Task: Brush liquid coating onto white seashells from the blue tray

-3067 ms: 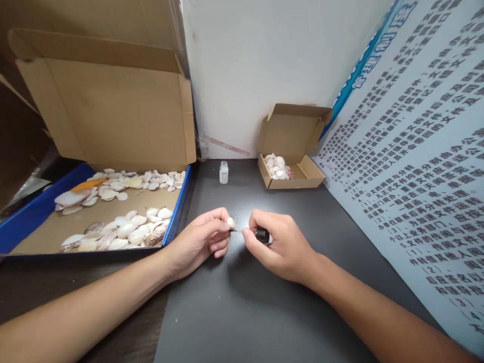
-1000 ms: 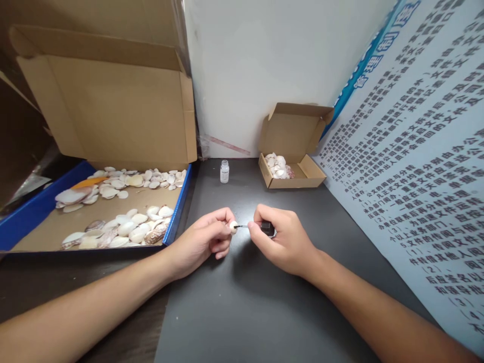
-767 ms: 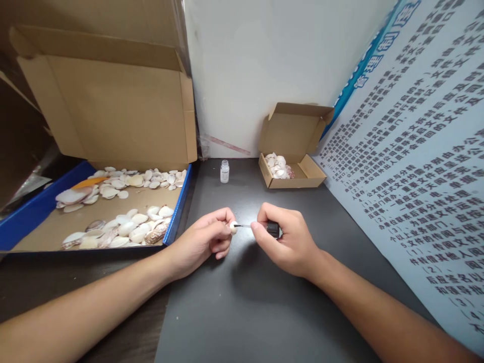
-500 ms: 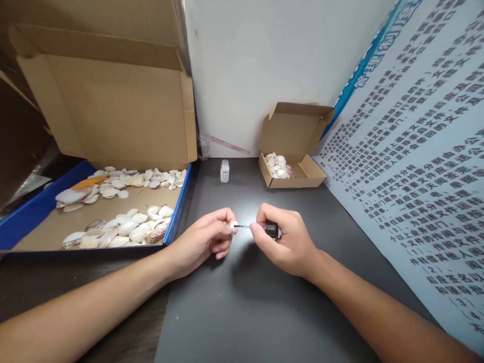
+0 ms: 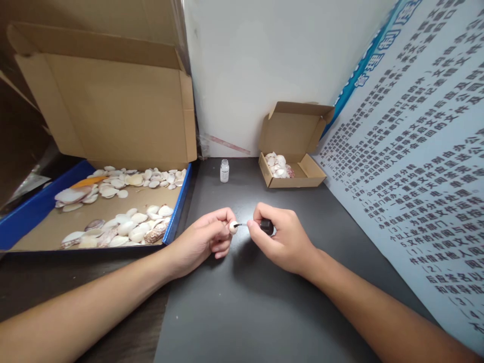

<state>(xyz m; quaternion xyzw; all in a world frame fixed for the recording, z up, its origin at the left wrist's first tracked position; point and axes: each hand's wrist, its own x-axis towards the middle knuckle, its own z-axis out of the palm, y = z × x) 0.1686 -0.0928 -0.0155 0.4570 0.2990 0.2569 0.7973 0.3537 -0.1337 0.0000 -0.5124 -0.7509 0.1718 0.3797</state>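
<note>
Between the thumb and fingers of my left hand [image 5: 209, 235] is a small whitish shell [image 5: 233, 227], partly hidden by the fingertips. My right hand [image 5: 282, 237] is closed around the black cap of a small brush [image 5: 266, 227]. The brush's thin stem points left, and its dark tip meets the shell. Beyond my hands, a small open glass bottle [image 5: 224, 172] with a white label stands upright on the dark table mat [image 5: 227, 312].
On the left, a blue-sided cardboard box [image 5: 109, 116] with its lid raised holds many shells [image 5: 138, 232]. A smaller open cardboard box [image 5: 302, 183] at the back right holds white shells [image 5: 278, 165]. A printed board [image 5: 416, 151] rises along the right side.
My right hand has shifted slightly left with the brush, closer to my left hand. The shell appears turned a little in my left fingers. Bottle and boxes stay put.
</note>
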